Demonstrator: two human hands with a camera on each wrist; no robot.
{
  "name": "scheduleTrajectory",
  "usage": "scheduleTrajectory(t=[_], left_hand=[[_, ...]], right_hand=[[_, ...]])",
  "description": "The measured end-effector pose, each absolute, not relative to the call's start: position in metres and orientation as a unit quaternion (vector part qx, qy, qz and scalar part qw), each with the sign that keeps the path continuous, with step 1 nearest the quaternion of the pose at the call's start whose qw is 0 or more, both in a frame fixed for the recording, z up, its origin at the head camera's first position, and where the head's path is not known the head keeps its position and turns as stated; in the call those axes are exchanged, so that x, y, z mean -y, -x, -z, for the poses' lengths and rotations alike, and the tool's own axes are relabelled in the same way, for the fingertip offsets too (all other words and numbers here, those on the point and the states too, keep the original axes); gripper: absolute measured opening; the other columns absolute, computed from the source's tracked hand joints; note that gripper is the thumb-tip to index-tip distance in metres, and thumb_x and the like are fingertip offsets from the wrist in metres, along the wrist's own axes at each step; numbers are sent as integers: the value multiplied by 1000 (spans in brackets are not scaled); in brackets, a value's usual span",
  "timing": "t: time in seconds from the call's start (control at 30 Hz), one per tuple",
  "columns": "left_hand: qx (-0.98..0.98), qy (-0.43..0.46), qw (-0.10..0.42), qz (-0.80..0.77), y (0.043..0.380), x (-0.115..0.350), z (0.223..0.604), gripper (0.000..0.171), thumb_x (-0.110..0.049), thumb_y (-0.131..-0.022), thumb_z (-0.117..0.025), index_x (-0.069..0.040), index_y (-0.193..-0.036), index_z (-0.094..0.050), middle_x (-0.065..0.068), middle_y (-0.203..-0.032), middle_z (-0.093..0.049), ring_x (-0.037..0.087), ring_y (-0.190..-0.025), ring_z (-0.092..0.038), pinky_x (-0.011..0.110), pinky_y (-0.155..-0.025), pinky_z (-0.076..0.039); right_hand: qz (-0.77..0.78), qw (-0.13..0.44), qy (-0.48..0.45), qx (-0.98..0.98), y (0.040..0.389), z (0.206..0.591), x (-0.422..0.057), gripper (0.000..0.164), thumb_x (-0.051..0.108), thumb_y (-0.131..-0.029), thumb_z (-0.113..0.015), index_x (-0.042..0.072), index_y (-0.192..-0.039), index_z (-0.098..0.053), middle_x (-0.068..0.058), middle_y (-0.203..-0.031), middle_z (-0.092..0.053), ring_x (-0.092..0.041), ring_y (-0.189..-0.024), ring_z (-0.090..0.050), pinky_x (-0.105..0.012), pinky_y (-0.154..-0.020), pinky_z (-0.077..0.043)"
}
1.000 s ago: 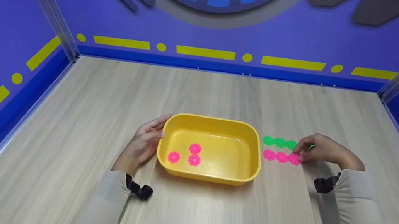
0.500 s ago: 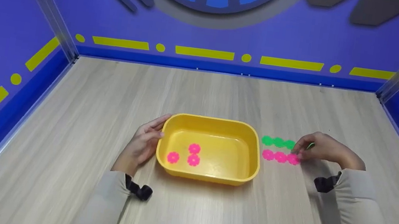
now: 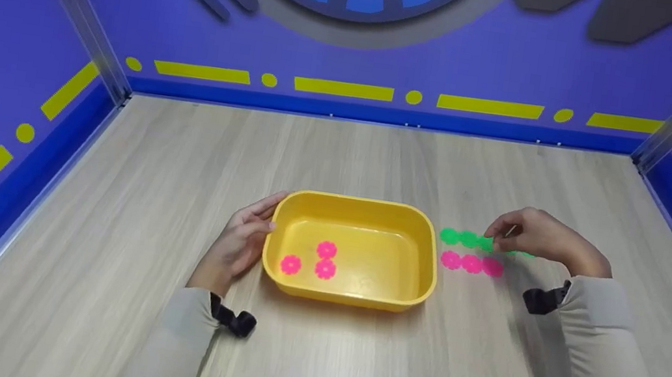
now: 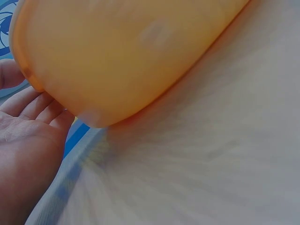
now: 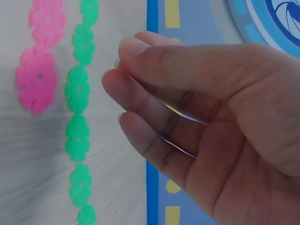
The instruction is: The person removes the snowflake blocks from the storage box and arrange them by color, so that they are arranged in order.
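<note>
A yellow plastic tub (image 3: 381, 264) stands on the wooden table. My left hand (image 3: 240, 241) grips its left end, thumb at the rim and fingers against the outer wall, as the left wrist view shows. Inside lie a single pink snowflake disc (image 3: 291, 265) and two more pink discs (image 3: 326, 259) touching each other. Right of the tub runs a row of three pink discs (image 3: 472, 264); behind it is a row of green snowflake discs (image 5: 77, 89), partly hidden in the head view. Above the green row, my right hand (image 3: 533, 235) hovers with loosely bent fingers; no disc shows between them.
The pale wooden tabletop (image 3: 197, 149) is bounded at the back and sides by blue-purple panels (image 3: 354, 59) with yellow markings. A black wrist camera (image 3: 235, 322) sits on the left cuff, another black camera (image 3: 544, 300) on the right.
My right hand has left the last pink disc in the row and moved up and back, over the green row. The left hand and the tub stay in place.
</note>
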State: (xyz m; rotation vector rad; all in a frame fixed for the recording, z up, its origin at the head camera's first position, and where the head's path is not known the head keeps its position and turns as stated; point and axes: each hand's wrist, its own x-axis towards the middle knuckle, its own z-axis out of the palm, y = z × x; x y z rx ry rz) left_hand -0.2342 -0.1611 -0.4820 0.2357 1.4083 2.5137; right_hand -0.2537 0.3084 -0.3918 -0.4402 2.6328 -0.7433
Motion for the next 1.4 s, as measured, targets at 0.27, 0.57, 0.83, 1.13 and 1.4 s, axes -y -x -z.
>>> scheduleTrajectory(t=[0.27,0.57,0.83,1.13,1.4], left_hand=[[-483,-80,122,-863,234,161,483,64,13,-84,-42,9,-146,-28,23,-153,-31,22,-132,-43,33,-114,-33],[-492,-70,120,-859,233,162,483,64,14,-84,-44,8,-146,-30,21,-153,-32,21,-133,-43,31,-113,-35],[-487,-71,127,-861,234,162,482,63,14,-85,-43,9,-146,-29,22,-153,-31,23,-135,-41,33,-113,-34],[-483,-72,120,-864,235,162,480,63,15,-85,-42,9,-146,-29,22,-154,-30,26,-138,-36,33,-113,-33],[-481,-70,121,-865,234,161,480,63,15,-85,-43,9,-146,-29,22,-154,-30,24,-136,-40,31,-113,-34]], right_hand=[[272,167,176,-931,255,380,-290,18,13,-89,-66,5,-104,-71,-7,-97,-72,-25,-89,-66,-37,-79,-59],[269,156,191,-931,258,370,-265,16,14,-90,-64,12,-105,-71,-4,-98,-71,-21,-86,-63,-34,-79,-58],[265,150,209,-929,263,364,-237,18,14,-90,-65,12,-107,-72,-4,-99,-72,-22,-88,-64,-35,-80,-59],[274,162,240,-917,270,361,-204,24,12,-89,-66,8,-112,-71,-7,-102,-72,-22,-91,-66,-37,-85,-58],[256,178,269,-911,274,361,-175,27,9,-88,-67,7,-115,-69,-7,-102,-72,-20,-89,-65,-36,-86,-58]])
